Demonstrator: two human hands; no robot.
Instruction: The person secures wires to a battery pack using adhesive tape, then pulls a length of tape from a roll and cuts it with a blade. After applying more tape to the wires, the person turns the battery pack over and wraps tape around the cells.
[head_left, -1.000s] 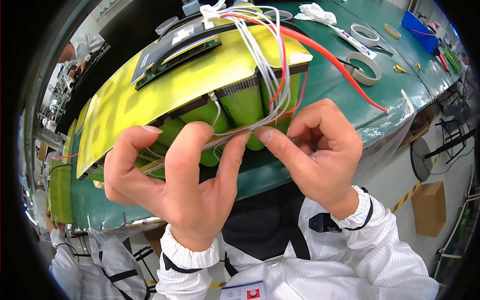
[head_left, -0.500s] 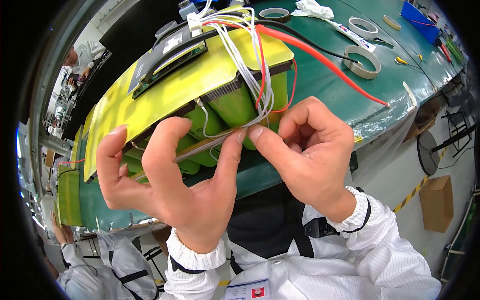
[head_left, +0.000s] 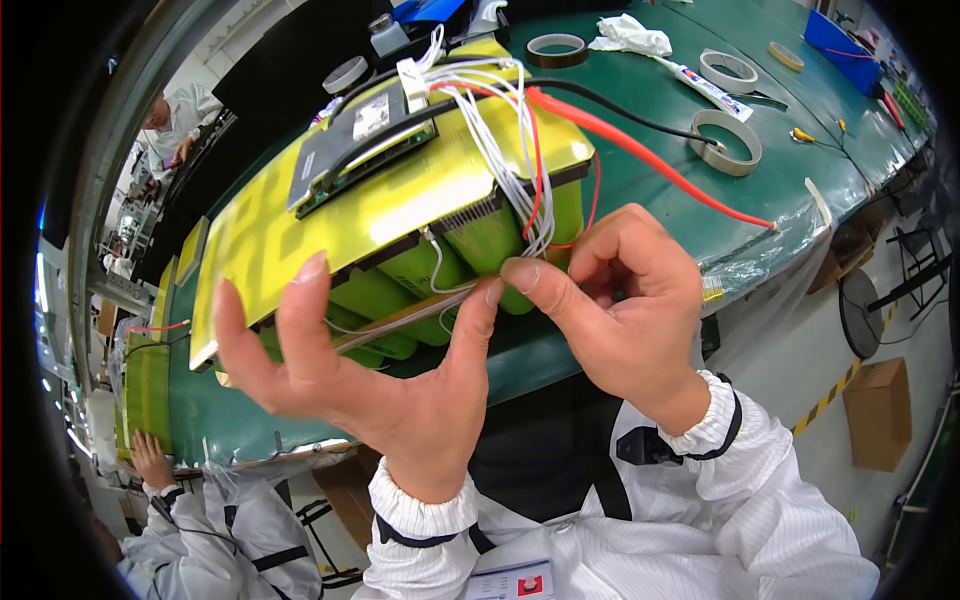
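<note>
A battery pack with a yellow top board [head_left: 310, 240] and green cylindrical cells [head_left: 480, 240] stands on the table before me. White wires [head_left: 500, 170] run from a connector on top, over the corner and along the cells' side, where an amber strip [head_left: 395, 322] lies. My left hand [head_left: 400, 390] has its fingers spread in front of the pack, the thumb tip pressing at the wires. Beside that thumb, my right hand [head_left: 640, 315] is closed, thumb against the wires at the pack's corner; its curled fingertips are partly hidden.
A thick red cable [head_left: 650, 150] and a black cable trail right from the pack. Behind lie tape rolls [head_left: 728, 143], a white tube [head_left: 705, 90], crumpled tissue [head_left: 630, 35] and a blue bin [head_left: 840, 45]. At lower left, a co-worker's hand [head_left: 152, 460] touches another yellow pack [head_left: 148, 385].
My left fingers have straightened and lifted outward from the pack's side. Both thumbs stay close together at the wires. The pack appears slightly lower and further right in view.
</note>
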